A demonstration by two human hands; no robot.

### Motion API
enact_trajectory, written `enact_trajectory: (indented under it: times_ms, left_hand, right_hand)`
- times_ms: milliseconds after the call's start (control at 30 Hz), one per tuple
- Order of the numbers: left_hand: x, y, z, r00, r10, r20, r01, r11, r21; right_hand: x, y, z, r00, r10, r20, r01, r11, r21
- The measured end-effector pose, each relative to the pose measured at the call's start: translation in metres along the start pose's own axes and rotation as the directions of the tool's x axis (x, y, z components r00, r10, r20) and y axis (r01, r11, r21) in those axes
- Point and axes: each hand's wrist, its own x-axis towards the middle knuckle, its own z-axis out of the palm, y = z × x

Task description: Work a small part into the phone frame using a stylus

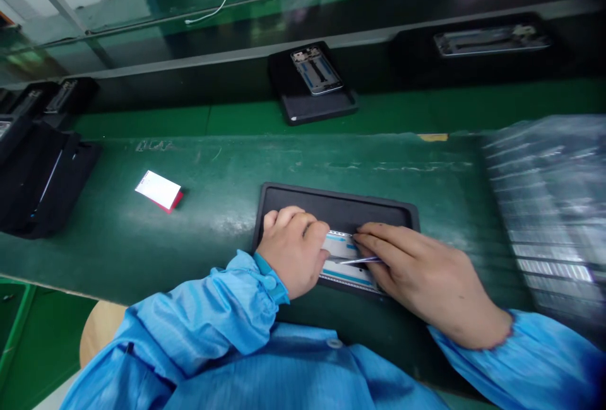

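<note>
A phone frame [348,271] with blue strips lies in a black tray [341,199] on the green bench in front of me. My left hand [294,249] rests on the left end of the frame, its fingers bent round that end. Over the right part, my right hand [421,274] holds thin tweezers [360,260], whose tips point left onto the middle of the frame. Part of the frame is hidden under both hands.
A white card on a red base [159,190] stands to the left. Clear plastic trays [552,221] are stacked at the right. Behind, a black tray [319,104] bears another phone frame [316,70]. Black trays [42,176] are piled at far left.
</note>
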Motion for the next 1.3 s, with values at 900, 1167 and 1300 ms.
enact_trajectory:
  times_ms: [900, 1167, 1300]
  left_hand:
    - [0.001, -0.001, 0.002, 1.000, -0.008, -0.021, 0.008, 1.000, 0.021]
    - [0.001, 0.000, 0.001, 1.000, -0.016, -0.015, 0.017, 1.000, 0.017]
    - [0.001, -0.001, 0.002, 1.000, -0.012, -0.017, 0.012, 1.000, 0.009]
  right_hand:
    - [0.007, -0.004, 0.001, 0.999, 0.034, -0.041, -0.034, 0.999, -0.015]
    - [0.012, -0.004, -0.007, 0.997, 0.008, 0.076, -0.006, 1.000, -0.027]
    - [0.004, -0.015, -0.011, 0.995, 0.020, 0.096, -0.012, 0.997, -0.080]
